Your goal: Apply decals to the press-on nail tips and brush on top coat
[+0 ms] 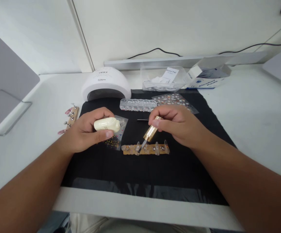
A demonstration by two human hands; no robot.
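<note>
My left hand (85, 131) is closed around a cream nail polish bottle (106, 125), tipped on its side with its uncapped neck pointing right. Between the thumb and fingers of my right hand (176, 124) is the gold-capped nail polish brush (152, 130), slanting down to the left. Its dark bristle tip is at the clear false nails on a tan strip (146, 149); whether it touches one I cannot tell. Several nails stand on metal holders along that strip. Partly hidden behind my left hand lies a nail sticker sheet (116, 139).
A white nail lamp (107, 84) stands at the back left. Behind my hands are a clear rhinestone case (137, 105), another sticker sheet (176, 100), a plastic tub (163, 81) and an alcohol pad box (207, 76). A second strip with pink nails (70, 119) lies left, beside the black cloth (130, 173).
</note>
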